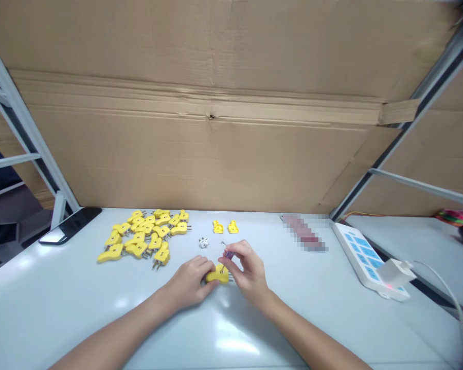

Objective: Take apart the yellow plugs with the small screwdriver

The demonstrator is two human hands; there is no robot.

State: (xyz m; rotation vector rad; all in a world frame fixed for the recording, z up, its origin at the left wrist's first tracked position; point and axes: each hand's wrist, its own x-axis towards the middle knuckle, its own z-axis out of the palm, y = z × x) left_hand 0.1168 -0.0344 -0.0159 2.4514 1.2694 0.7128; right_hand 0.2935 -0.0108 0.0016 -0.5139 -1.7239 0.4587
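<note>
My left hand (pixel 193 281) is closed around the rear end of a yellow electrical plug (pixel 217 275), whose metal pins point right, low over the white table. Pinched in the fingers of my right hand (pixel 250 267) is a small screwdriver (pixel 229 254) with a purplish handle. Its shaft slants down and its tip meets the top of the plug. Just beyond my hands lie a white plug insert with metal parts (pixel 203 242) and two yellow plug shell halves, one on the left (pixel 218 226) and one on the right (pixel 233 226).
A pile of yellow plugs (pixel 139 237) covers the table's back left. Beside it lies a black phone (pixel 71 225). To the right are a pixelated reddish item (pixel 304 233) and a white power strip (pixel 370 261) with a charger (pixel 395 273) and cable. Cardboard (pixel 224 164) walls the back.
</note>
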